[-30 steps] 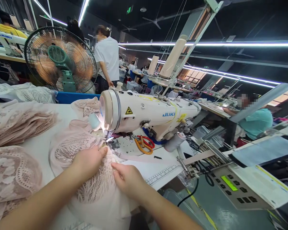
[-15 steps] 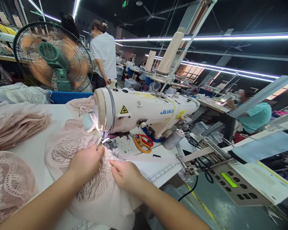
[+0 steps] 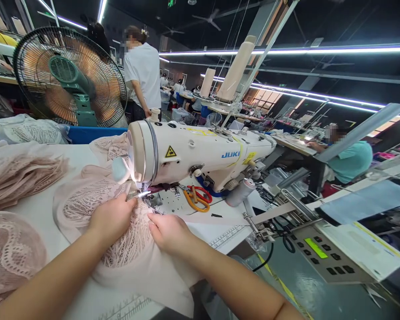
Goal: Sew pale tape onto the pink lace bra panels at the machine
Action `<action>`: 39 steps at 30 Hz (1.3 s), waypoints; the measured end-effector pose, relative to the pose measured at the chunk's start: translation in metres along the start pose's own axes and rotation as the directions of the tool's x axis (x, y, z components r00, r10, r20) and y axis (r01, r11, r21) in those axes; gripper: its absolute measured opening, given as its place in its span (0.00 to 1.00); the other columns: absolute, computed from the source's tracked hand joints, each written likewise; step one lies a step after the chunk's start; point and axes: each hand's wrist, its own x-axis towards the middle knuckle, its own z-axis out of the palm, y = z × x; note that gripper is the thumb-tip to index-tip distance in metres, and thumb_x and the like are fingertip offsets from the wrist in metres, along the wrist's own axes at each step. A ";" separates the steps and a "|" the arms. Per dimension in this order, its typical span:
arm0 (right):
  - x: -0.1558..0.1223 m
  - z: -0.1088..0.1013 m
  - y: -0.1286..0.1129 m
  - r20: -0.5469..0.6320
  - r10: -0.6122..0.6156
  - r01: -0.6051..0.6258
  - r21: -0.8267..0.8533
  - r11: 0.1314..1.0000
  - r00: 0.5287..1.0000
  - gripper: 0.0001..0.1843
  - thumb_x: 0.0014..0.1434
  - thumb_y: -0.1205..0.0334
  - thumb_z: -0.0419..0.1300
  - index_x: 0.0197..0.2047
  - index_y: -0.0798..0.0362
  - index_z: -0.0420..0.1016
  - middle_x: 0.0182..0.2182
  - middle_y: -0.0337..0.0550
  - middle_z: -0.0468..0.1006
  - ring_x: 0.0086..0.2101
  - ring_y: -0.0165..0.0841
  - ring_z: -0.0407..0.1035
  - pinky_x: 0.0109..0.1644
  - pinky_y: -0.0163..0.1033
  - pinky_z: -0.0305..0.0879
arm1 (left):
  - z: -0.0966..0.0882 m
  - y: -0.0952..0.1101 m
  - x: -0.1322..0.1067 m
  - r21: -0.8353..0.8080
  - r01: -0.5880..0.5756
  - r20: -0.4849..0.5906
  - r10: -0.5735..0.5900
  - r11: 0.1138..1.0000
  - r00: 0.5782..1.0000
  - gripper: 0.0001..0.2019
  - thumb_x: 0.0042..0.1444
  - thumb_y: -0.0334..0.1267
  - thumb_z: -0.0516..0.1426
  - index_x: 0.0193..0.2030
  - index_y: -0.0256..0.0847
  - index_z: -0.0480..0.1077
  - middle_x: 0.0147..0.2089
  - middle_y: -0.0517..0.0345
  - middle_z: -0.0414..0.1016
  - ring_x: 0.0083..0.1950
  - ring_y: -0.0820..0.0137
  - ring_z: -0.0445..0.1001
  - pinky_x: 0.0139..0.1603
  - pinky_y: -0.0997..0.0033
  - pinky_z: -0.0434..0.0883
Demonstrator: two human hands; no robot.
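Observation:
A pale pink lace garment piece [image 3: 128,249] lies across the table and runs up under the lit needle area of the white sewing machine [image 3: 186,151]. My left hand [image 3: 111,218] pinches the fabric just in front of the needle area, thumb and fingers closed. To its right, my right hand [image 3: 170,233] is closed on the edge of the same garment, close to the metal bed. Its lower part drapes over the table's front edge. The needle itself is hidden by the machine head and the glare.
Orange-handled scissors [image 3: 196,200] lie on the machine bed near a grey thread cone [image 3: 240,193]. Stacked lace pieces [image 3: 23,173] cover the left side. A control panel [image 3: 326,258] and tape feeder stand at right. Behind are a large fan [image 3: 70,80] and several people.
Both hands have shifted slightly left with the garment, still gripping it. The lower fabric spreads further right along the table's front edge. The view has also moved a little.

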 end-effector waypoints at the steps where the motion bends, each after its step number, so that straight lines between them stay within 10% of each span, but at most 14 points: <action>1: 0.001 0.000 0.000 -0.003 0.003 -0.003 -0.001 1.000 1.000 0.19 0.64 0.60 0.45 0.53 0.51 0.71 0.40 0.47 0.80 0.38 0.39 0.72 0.37 0.39 0.57 | -0.001 -0.002 0.000 -0.002 0.008 -0.004 -0.008 1.000 1.000 0.23 0.60 0.29 0.39 0.51 0.43 0.70 0.41 0.47 0.69 0.39 0.57 0.75 0.32 0.62 0.69; 8: -0.012 -0.006 0.008 -0.024 -0.054 0.052 -0.069 0.996 0.998 0.16 0.66 0.57 0.46 0.49 0.48 0.72 0.33 0.42 0.77 0.33 0.34 0.68 0.31 0.38 0.48 | -0.019 0.003 -0.019 0.023 -0.005 -0.050 0.006 1.000 0.999 0.19 0.61 0.35 0.42 0.45 0.40 0.75 0.67 0.44 0.57 0.59 0.52 0.66 0.52 0.51 0.69; 13: -0.031 -0.005 0.023 0.002 -0.181 0.178 -0.198 0.964 0.984 0.13 0.63 0.62 0.50 0.47 0.45 0.73 0.31 0.40 0.71 0.30 0.31 0.62 0.28 0.37 0.42 | -0.029 0.015 -0.041 0.088 0.013 0.241 -0.035 0.996 0.970 0.44 0.48 0.63 0.53 0.66 0.32 0.58 0.74 0.45 0.33 0.71 0.39 0.38 0.55 0.25 0.58; 16: -0.032 -0.002 0.028 0.004 -0.195 0.191 -0.219 0.957 0.981 0.16 0.62 0.63 0.50 0.52 0.42 0.71 0.31 0.40 0.70 0.29 0.31 0.61 0.27 0.37 0.40 | -0.027 0.017 -0.045 0.105 0.048 0.374 -0.084 0.993 0.924 0.54 0.42 0.61 0.58 0.71 0.33 0.44 0.73 0.53 0.20 0.72 0.39 0.32 0.51 0.26 0.62; 24: -0.013 -0.009 0.020 0.073 -0.142 0.157 -0.255 0.954 0.987 0.24 0.61 0.64 0.48 0.60 0.43 0.65 0.35 0.43 0.77 0.33 0.35 0.68 0.27 0.37 0.43 | -0.021 -0.003 -0.032 0.026 0.171 0.307 -0.171 0.985 0.936 0.49 0.47 0.53 0.60 0.71 0.39 0.43 0.74 0.50 0.20 0.72 0.39 0.34 0.48 0.42 0.70; 32: 0.006 -0.026 -0.005 0.240 0.012 0.070 -0.330 0.941 0.971 0.37 0.54 0.70 0.54 0.67 0.49 0.54 0.38 0.48 0.79 0.35 0.41 0.73 0.27 0.38 0.58 | -0.018 -0.025 -0.015 -0.103 0.175 0.236 -0.147 0.979 0.961 0.44 0.49 0.45 0.61 0.71 0.41 0.46 0.74 0.35 0.27 0.58 0.42 0.68 0.48 0.52 0.71; 39: 0.006 -0.028 -0.015 0.294 0.040 0.078 -0.377 0.923 0.955 0.46 0.51 0.73 0.58 0.70 0.57 0.45 0.37 0.52 0.80 0.37 0.44 0.75 0.30 0.41 0.66 | 0.011 -0.054 0.001 -0.177 0.101 0.041 -0.096 0.979 0.995 0.43 0.49 0.45 0.58 0.71 0.43 0.47 0.74 0.38 0.30 0.60 0.45 0.67 0.50 0.57 0.70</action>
